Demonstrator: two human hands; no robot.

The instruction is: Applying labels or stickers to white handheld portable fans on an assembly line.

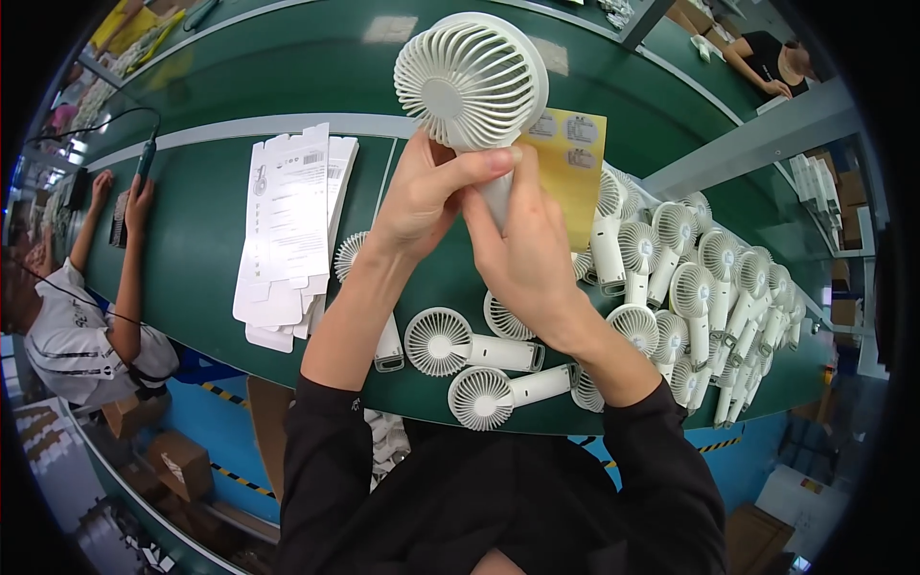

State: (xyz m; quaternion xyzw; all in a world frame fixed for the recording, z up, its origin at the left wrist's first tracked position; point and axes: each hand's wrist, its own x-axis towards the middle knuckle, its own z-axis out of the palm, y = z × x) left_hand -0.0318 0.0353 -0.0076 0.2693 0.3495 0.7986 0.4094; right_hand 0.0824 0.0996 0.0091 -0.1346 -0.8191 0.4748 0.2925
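One head-worn fisheye camera is looking down and forward over the desk (196, 254), viewing the left hand (420, 196) and right hand (522, 230) at close range; the desk's edges are visibly bowing.

This is a factory workshop around me, laid out for assembly: a long green bench (206, 216), many identical white handheld fans (719, 255) massed together, flattened white cartons (286, 216) in a stack, a worker (81, 335) over there with a corded tool (146, 159), cardboard boxes (179, 465), and black-and-yellow striped tape (223, 395) on the blue floor (208, 433).
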